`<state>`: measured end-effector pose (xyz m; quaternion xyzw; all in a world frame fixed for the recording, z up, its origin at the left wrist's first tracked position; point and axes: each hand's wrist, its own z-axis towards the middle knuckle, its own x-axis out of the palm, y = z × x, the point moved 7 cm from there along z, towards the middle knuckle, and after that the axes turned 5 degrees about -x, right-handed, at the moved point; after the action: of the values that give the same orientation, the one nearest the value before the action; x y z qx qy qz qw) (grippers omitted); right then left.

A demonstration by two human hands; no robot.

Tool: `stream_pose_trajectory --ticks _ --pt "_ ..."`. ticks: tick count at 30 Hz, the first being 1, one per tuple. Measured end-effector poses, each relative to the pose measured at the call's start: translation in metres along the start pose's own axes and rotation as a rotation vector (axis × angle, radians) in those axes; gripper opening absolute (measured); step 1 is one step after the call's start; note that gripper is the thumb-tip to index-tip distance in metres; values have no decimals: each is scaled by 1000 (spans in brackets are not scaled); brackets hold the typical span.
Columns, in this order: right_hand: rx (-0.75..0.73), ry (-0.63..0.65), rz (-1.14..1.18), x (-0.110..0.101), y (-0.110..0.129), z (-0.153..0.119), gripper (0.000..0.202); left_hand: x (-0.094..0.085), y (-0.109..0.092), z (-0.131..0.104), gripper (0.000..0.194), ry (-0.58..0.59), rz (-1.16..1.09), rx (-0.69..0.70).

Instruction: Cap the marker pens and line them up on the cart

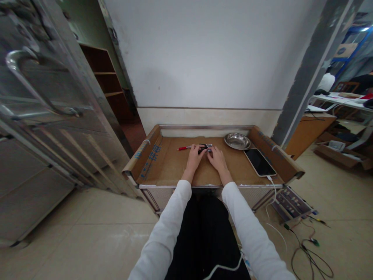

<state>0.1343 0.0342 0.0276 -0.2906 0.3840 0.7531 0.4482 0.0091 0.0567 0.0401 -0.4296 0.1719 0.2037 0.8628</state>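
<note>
My left hand (194, 156) and my right hand (216, 158) are close together above the cardboard-lined tray top (169, 167). The fingers of both are curled inward around small dark and silvery items (201, 150); too little of these shows to name them. A red-ended pen (183, 148) lies just left of my left hand, its other end passing behind the fingers. Beyond my fingertips is a thin dark pen-like piece (207, 145), partly hidden by the hands.
At the back right stands a round metal bowl (237, 141). In front of it lies a phone (260, 162) with a white cable (274, 190) hanging over the front edge. Raised cardboard sides (275, 153) border the tray. An electrical box (294, 204) and loose wires lie on the floor.
</note>
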Motion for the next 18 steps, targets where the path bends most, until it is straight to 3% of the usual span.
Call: stream_pose_trajectory --ticks 5,18 --pt "-43 4 42 7 -3 1 20 -9 -1 1 30 -179 -122 67" --pt "-64 -8 74 11 -9 3 16 -21 -3 -3 24 -277 -154 49"
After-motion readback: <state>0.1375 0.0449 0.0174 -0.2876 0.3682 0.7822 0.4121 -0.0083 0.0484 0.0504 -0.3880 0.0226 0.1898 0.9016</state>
